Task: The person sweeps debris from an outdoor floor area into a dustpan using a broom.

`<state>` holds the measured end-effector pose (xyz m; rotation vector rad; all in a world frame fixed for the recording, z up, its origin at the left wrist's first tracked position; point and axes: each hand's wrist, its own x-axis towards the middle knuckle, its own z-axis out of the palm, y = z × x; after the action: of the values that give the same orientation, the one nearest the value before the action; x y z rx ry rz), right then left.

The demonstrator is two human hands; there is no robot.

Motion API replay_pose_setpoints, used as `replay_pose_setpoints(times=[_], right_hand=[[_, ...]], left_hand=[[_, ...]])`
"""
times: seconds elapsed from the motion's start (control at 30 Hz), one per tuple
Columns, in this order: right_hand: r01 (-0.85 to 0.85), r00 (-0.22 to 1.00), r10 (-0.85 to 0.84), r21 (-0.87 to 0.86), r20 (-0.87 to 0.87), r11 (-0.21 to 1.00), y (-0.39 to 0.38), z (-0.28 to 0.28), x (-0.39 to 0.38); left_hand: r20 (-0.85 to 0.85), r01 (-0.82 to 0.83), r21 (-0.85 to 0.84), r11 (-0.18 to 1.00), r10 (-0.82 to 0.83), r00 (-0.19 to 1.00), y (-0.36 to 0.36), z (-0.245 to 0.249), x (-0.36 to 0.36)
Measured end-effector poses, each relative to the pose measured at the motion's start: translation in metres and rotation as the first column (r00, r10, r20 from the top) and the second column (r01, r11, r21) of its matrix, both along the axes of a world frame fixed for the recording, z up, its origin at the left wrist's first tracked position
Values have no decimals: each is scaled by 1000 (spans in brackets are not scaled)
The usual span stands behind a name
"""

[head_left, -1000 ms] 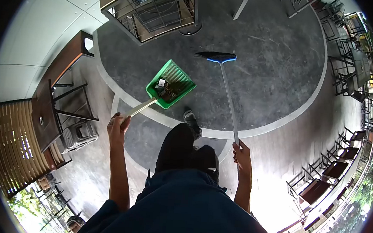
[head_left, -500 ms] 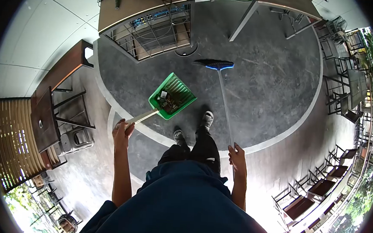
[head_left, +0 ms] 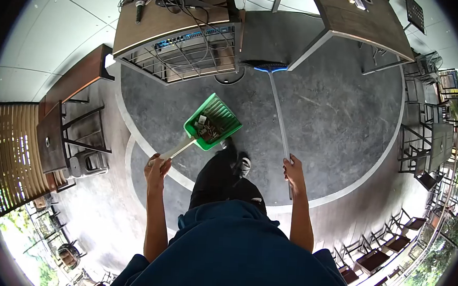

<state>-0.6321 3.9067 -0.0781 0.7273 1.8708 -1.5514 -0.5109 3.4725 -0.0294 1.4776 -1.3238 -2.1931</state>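
My left hand (head_left: 156,171) is closed round the pale handle of a green dustpan (head_left: 188,128). Bits of litter (head_left: 208,127), some white and some brown, lie in the pan, towards its handle end. On the other side, my right hand (head_left: 294,171) grips the long grey stick of a broom (head_left: 278,106). The broom's blue head with dark bristles (head_left: 265,65) is far forward, between the equipment cabinet and the table's leg. Both my shoes are partly visible, one just below the dustpan.
An equipment cabinet (head_left: 128,37) with cables and a microphone (head_left: 139,11) on top stands ahead left. A brown table (head_left: 362,25) is ahead right. Desks and a grey chair (head_left: 87,165) line the left; several chairs (head_left: 374,257) and tables line the right.
I have stepped forward, so the cabinet and table look nearer. The broom head has moved forward, close to the table leg. The dustpan stays in my left hand.
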Motion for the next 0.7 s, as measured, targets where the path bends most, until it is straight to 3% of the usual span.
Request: replay_pose_setpoints(times=[0.37, 0.43, 0.57, 0.63, 0.7], right_hand=[[-47, 995, 45, -20, -91, 999, -38, -51, -245], [-10, 981, 9, -5, -194, 1000, -48, -57, -291], [-28, 983, 22, -31, -180, 999, -53, -93, -390], [-117, 978, 111, -25, -176, 993, -49, -119, -440], [-71, 986, 58, -78, -155, 994, -50, -141, -484]], left_hand=[[117, 124, 22, 992, -125, 985, 29, -17, -140], [132, 124, 24, 992, -126, 983, 44, -19, -165], [175, 100, 33, 994, -104, 979, 81, -23, -202], [189, 73, 10, 997, -73, 979, 102, -31, -211], [201, 81, 11, 997, -82, 976, 123, -37, -229]])
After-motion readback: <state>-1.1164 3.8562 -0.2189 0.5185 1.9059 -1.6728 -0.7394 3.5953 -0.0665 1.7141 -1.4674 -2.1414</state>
